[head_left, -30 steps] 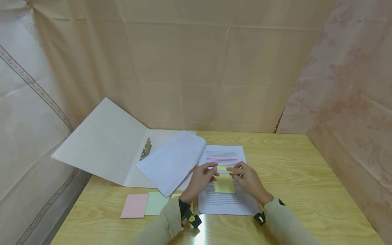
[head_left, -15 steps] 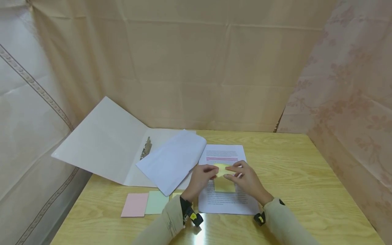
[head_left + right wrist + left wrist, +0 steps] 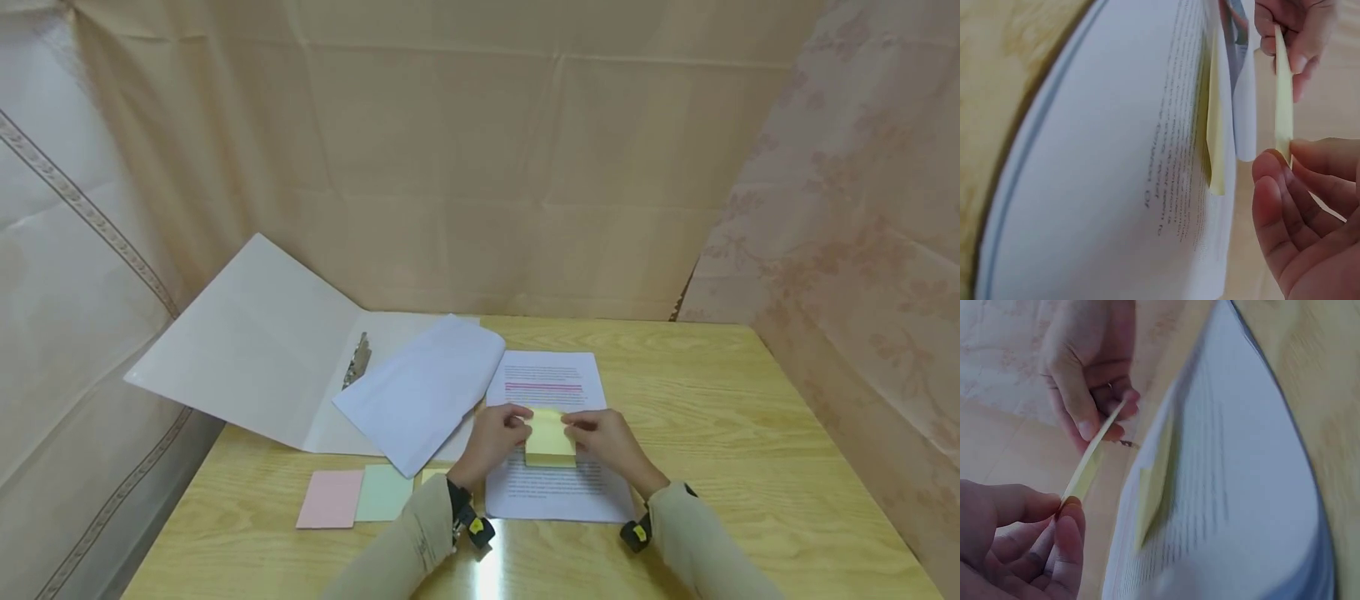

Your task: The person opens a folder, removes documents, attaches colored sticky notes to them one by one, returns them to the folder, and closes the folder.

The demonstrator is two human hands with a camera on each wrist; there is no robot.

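A yellow sticky note (image 3: 546, 429) is held stretched between both hands, above a stack of printed paper (image 3: 555, 504). My left hand (image 3: 491, 437) pinches its left edge between thumb and fingers, and my right hand (image 3: 611, 446) pinches the right edge. In the left wrist view the held note (image 3: 1088, 464) appears nearly edge-on and apart from the page. Below it, a second yellow sticky note (image 3: 551, 462) lies on the printed text, mostly covered in the head view. That lower note (image 3: 1215, 137) has a lifted edge in the right wrist view.
A white binder (image 3: 255, 342) stands open at the left, its metal clip (image 3: 357, 361) showing. Turned-over sheets (image 3: 420, 392) lie across its right side. Nearer me are a pink sticky pad (image 3: 330, 498), a green pad (image 3: 384, 493) and a yellow pad (image 3: 433, 474) partly behind the left wrist.
The held note has turned from nearly edge-on to face-up and come down the page over the lower note. My right fingers, spread half a second ago, now pinch close at its edge.
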